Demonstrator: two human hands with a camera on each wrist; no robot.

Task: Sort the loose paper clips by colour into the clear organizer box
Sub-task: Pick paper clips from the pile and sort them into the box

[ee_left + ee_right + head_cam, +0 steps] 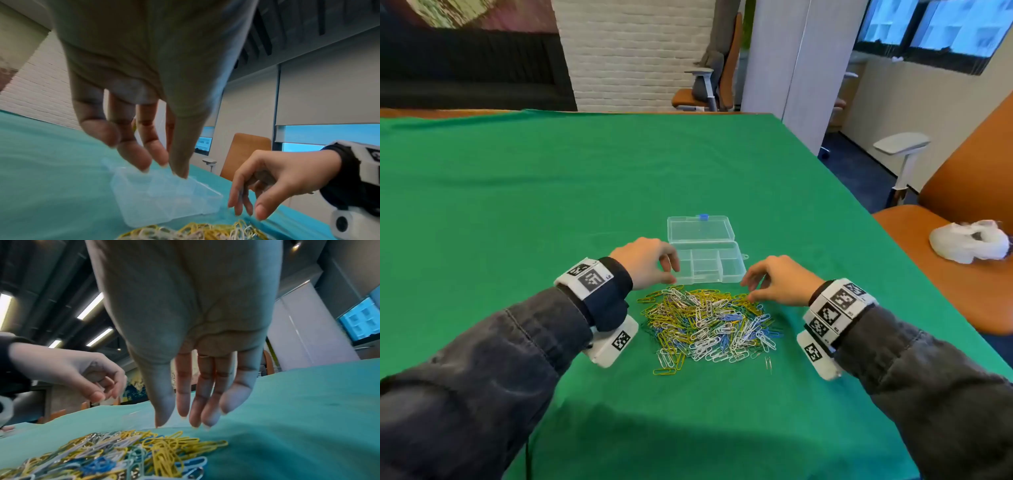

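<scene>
Paper clips (pixel 707 327) lay in one loose heap on the green cloth of the table (pixel 517 205) — yellow, white, blue and some green ones all mixed together, with a few strays at the near edge of the heap. Just beyond the heap stood the clear organizer box (pixel 709 265), its lid (pixel 700 229) folded back flat on the far side and its small compartments showing no clips in the head view. The left hand (pixel 645 262) hovered above the far left corner of the heap, right beside the near left corner of the box, fingers hanging down loosely and a little apart; the left wrist view showed nothing between them, though the picture was blurred. The right hand (pixel 779 279) hovered over the far right edge of the heap, fingers likewise slack and pointing down toward the yellow clips — its fingertips (pixel 162 421) stood just above the cloth, holding nothing. Both wrists wore white bands with black square markers. An orange chair (pixel 945 246) stood to the right of the table, with a white crumpled thing (pixel 969 245) lying on its seat.
</scene>
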